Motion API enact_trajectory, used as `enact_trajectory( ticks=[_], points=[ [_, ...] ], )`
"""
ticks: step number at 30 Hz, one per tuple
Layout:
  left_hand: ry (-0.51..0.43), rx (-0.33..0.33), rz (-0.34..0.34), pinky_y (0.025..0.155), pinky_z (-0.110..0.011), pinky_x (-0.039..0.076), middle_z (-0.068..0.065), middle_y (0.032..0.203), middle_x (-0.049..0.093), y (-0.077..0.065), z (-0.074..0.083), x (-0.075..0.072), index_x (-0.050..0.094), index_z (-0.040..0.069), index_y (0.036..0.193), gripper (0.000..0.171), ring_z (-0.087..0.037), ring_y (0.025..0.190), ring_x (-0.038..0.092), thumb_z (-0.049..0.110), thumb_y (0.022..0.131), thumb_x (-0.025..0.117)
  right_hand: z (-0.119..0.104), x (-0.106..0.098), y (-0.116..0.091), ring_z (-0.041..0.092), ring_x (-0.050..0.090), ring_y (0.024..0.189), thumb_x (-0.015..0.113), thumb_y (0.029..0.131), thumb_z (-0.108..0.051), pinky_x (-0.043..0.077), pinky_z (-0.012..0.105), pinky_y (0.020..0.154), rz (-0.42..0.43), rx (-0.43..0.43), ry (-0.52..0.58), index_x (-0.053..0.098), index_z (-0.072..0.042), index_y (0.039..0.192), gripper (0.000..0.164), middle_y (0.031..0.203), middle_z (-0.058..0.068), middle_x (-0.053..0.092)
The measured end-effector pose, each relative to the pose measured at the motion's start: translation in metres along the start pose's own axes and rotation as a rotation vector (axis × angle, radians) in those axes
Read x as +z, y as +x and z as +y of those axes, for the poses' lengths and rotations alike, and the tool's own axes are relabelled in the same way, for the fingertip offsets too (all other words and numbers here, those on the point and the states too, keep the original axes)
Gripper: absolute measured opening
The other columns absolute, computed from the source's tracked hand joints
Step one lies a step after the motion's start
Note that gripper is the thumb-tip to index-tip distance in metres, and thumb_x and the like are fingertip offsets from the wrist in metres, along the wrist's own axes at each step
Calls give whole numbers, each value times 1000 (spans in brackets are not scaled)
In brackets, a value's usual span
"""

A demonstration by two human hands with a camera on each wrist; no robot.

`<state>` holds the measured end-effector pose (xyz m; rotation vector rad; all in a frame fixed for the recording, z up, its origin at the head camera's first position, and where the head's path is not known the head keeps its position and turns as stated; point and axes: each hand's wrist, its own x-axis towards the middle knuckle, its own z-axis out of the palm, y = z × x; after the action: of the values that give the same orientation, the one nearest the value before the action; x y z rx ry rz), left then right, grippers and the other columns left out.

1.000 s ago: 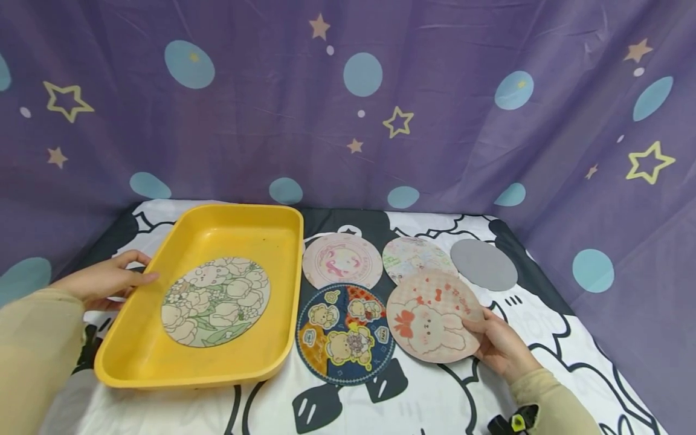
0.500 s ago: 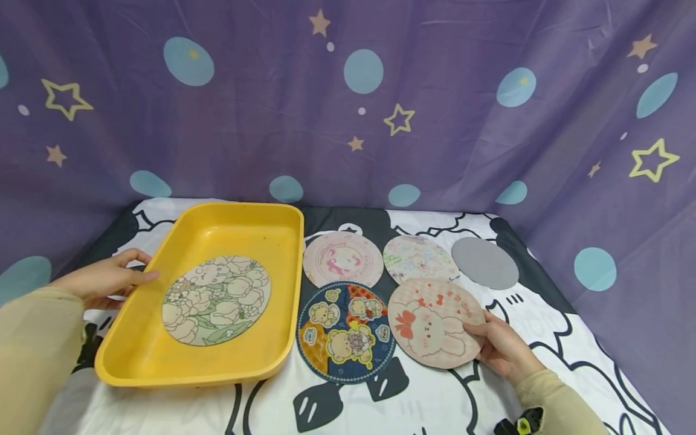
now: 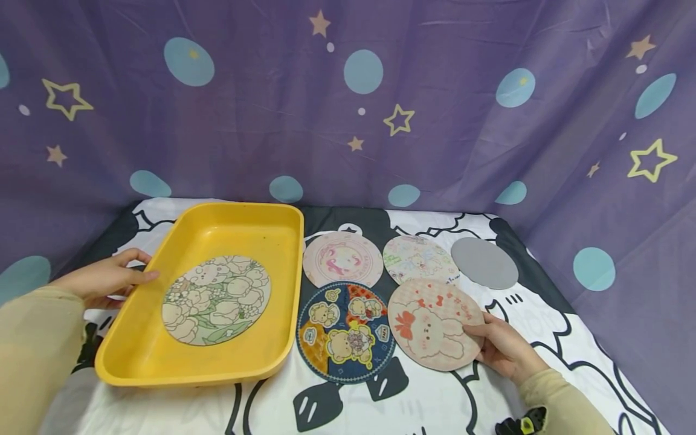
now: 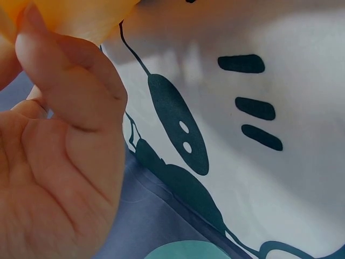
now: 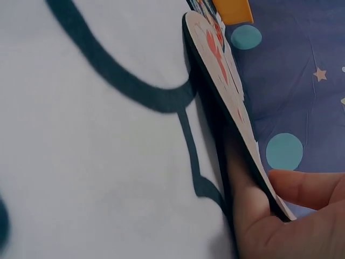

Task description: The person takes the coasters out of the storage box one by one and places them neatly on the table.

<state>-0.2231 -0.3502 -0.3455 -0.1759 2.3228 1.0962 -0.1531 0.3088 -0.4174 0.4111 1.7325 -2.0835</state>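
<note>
My left hand (image 3: 111,280) grips the left rim of a yellow tray (image 3: 296,290), thumb over the edge. Up close in the left wrist view, the thumb and fingers (image 4: 59,70) meet the tray's underside. Inside the tray lies a round floral mouse pad (image 3: 216,301). My right hand (image 3: 502,347) pinches the right edge of a pink bunny mouse pad (image 3: 435,326), thumb on top and fingers beneath. In the right wrist view this pad (image 5: 237,102) is thin with a dark underside, tilted, its hand-side edge raised off the cloth.
Left of the held pad lies a dark blue bear pad (image 3: 345,332). Behind are a pink-white pad (image 3: 342,260), a pale green-patterned pad (image 3: 418,260) and a plain grey disc (image 3: 484,263). A patterned cloth (image 3: 424,399) covers the table; a purple curtain (image 3: 348,151) hangs behind.
The bunny pad has come slightly down and toward me, uncovering more of the green-patterned pad behind it. The right hand kept its pinch; the left hand and tray have stayed put.
</note>
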Motion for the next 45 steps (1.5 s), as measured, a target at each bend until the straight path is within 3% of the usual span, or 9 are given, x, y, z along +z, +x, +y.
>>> enact_trajectory(
  ticks=[7,17,30,38,45],
  points=[
    [-5,-1,1,72,-37,52,-3,98,64,1,-2,-1,20,-2,133,58,-20,83,61,35,102,52,-2,-8,0,10,70,84,53,95,-1,57,31,75,13,15,-65,8,5,154,75,91,-4,73],
    [2,2,4,73,-37,53,-4,99,65,1,-1,0,21,-2,132,56,-20,84,62,35,103,52,-4,-20,-3,13,70,87,50,96,1,58,35,78,-5,20,-88,1,6,155,77,93,-1,72],
    [6,1,2,73,-38,52,-4,99,65,1,-1,-1,21,-3,132,57,-20,84,62,35,103,51,-19,-28,-8,6,66,96,41,102,-3,55,28,85,-16,-2,-119,1,13,152,66,103,-6,68],
    [-6,2,6,72,-37,53,-3,98,65,2,-3,0,20,-3,132,58,-19,83,63,35,103,52,-30,-26,-5,9,66,94,41,101,-3,54,28,85,58,-1,-192,8,14,152,63,107,-2,64],
    [-10,6,7,71,-37,54,-3,97,65,1,-2,0,20,-3,131,57,-19,83,64,35,103,52,-35,-25,-6,9,65,88,44,100,-4,54,25,82,69,-7,-217,10,14,152,64,103,-7,66]
  ],
)
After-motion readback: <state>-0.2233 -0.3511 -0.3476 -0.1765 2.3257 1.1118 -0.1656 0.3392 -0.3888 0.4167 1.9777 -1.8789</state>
